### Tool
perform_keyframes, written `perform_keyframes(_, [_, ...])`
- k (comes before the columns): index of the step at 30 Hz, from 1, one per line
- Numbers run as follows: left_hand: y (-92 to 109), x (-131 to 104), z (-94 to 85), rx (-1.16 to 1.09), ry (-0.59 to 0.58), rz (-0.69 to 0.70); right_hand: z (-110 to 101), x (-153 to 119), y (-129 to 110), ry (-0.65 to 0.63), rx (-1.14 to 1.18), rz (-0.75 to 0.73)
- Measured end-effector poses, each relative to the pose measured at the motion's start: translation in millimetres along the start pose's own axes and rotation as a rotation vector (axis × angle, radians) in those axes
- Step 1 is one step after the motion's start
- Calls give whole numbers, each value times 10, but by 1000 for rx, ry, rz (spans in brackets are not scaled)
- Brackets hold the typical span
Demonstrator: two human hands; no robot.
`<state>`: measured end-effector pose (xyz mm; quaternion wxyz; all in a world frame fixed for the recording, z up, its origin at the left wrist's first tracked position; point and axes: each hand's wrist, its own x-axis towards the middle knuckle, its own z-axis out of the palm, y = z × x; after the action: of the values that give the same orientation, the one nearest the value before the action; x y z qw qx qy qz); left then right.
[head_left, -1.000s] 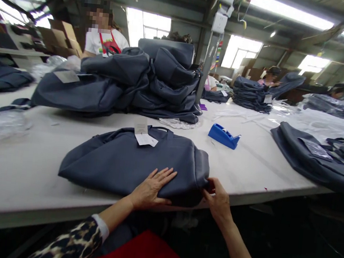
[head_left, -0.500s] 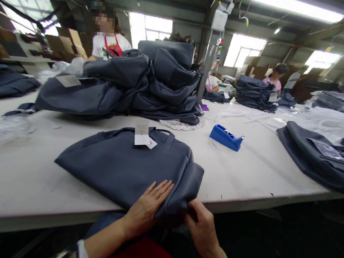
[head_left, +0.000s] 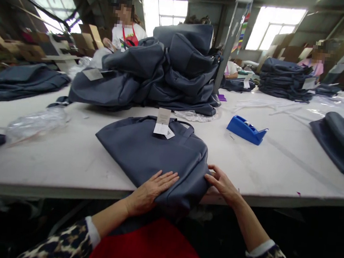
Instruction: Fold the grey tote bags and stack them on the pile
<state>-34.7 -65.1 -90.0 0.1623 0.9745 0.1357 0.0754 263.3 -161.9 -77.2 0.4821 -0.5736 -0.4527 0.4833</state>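
Overhanging the table (head_left: 277, 171), the bag (head_left: 148, 155) could slip if the flat, spread left hand (head_left: 149, 191) lifts; whether the right hand (head_left: 223, 186) pinches, I can't tell.

- white tabletop (head_left: 65, 163)
- dark-blue bag (head_left: 145, 151), overhanging the front edge
- heap of bags (head_left: 184, 59) behind it
- blue tape dispenser (head_left: 245, 130) to its right
- clear plastic (head_left: 38, 125) to its left

Blue tape dispenser (head_left: 246, 130) at right on a white worktop (head_left: 280, 176); crumpled clear plastic (head_left: 38, 126) at left; heaped dark bags (head_left: 186, 61) far.
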Motion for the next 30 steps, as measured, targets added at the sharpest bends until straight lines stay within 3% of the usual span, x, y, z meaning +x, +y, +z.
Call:
perform_keyframes(2, [-2, -30, -14, -38, 2, 1, 40, 16, -23, 2, 72, -2])
perform_keyframes(9, [-136, -107, -190, -220, 119, 9, 235, 168, -78, 228, 273, -71])
perform_keyframes(18, [-828, -429, -376, 84, 166, -91, 1123, -187, -12, 263, 439, -73])
perform_keyframes(21, [-1051, -407, -507, 151, 134, -139, 1359, -324, -77, 207, 461, -94])
perform_keyframes(25, [-1348, -317, -664, 215, 104, -238, 1715, -392, -104, 34, 479, -128])
perform_keyframes(30, [-1687, -310, -1024, 368, -104, -487, 2273, -231, -108, -122, 505, -202])
